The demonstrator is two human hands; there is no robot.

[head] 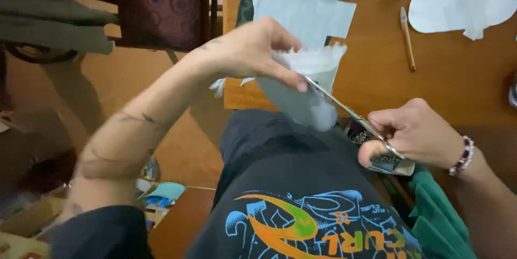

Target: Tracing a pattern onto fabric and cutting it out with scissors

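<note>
Here, the left hand (253,49) pinches a white paper piece (312,84) between thumb and fingers, holding it up over the near edge of the table (463,81). The right hand (417,135) grips scissors (353,113), fingers closed through the handles, the blades pointing up and left so that their tip meets the paper just under the left thumb. The paper's top edge is ragged and its lower part hangs blurred in front of the person's dark printed shirt (301,210). The right wrist wears a bead bracelet (463,156), and a green cloth (439,216) lies just below that hand. On the table, beyond the held paper, lie more pale paper sheets (307,5); to their right rests a pencil (407,38), and farther right a rounded paper cutout (463,5). Left of the table stands a chair (161,5) with a dark red patterned seat, over an orange-brown floor (172,140).
</note>
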